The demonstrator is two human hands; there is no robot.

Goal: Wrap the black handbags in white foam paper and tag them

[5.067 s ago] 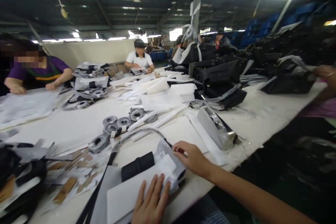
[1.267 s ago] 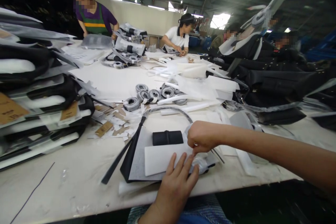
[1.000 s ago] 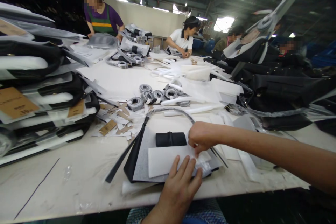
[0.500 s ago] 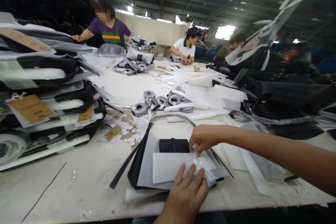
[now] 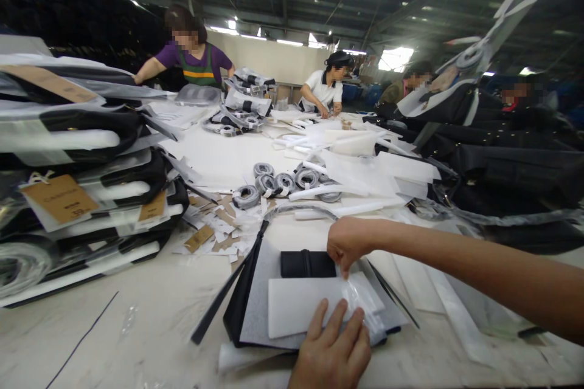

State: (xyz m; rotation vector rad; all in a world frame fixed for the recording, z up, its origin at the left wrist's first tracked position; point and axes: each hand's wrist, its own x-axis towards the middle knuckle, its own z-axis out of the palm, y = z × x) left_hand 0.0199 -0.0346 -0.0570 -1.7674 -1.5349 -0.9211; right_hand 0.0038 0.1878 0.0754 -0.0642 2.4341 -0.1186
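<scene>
While tagged bags [image 5: 91, 118] and coils [image 5: 298, 179] crowd the desk [image 5: 173, 316], the white sheet [image 5: 296, 310] sits atop a black bag [image 5: 235, 316] under the splayed left hand [image 5: 333, 349], right hand [image 5: 351, 240] near clear plastic [image 5: 358, 293], can't tell its grip.

Right hand [image 5: 349, 242]: 5.1 s ago at the bag's [image 5: 235, 319] edge with a small reddish-brown item; now inward beside the black roll [image 5: 295, 264], fingertips at the clear plastic [image 5: 362, 296]. Co-worker in purple [image 5: 205, 62]: one arm now stretched toward the stacked packed bags [image 5: 91, 124].
</scene>
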